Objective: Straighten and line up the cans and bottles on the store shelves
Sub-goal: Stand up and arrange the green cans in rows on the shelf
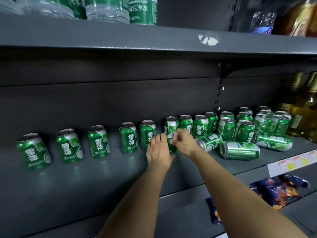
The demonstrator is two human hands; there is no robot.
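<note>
Nearest the camera, 2 bare forearms reach up from the lower edge toward the middle shelf [85, 182]. Below that shelf's front lip, blue snack packets [277, 191] lie on a lower level at right, and price labels [291, 163] run along the lip above them.

At mid shelf, both hands meet on 1 green can [170, 144]. The left hand [158, 151] lies against the can's left side with its fingers fairly straight; whether they wrap the can cannot be told. The right hand [184, 142] has its fingers curled over the can's upper part, gripping it from the right. The held can stands in front of the back row, mostly hidden by the hands.

To the right of the hands, 3 cans lie on their sides: 1 just beside the right wrist [210, 141], 1 nearer the shelf front [240, 150], and 1 further right [273, 141].

Behind these, upright cans stand along the back panel. To the left, 5 upright cans [98, 142] are spaced apart in a row. To the right, a packed cluster of upright cans [245, 124] stands 2 or more deep.

At far right, yellow-gold bottles [307, 115] stand beside the cluster. Overhead, the upper shelf [154, 42] carries water bottles [142, 9] with green labels.
</note>
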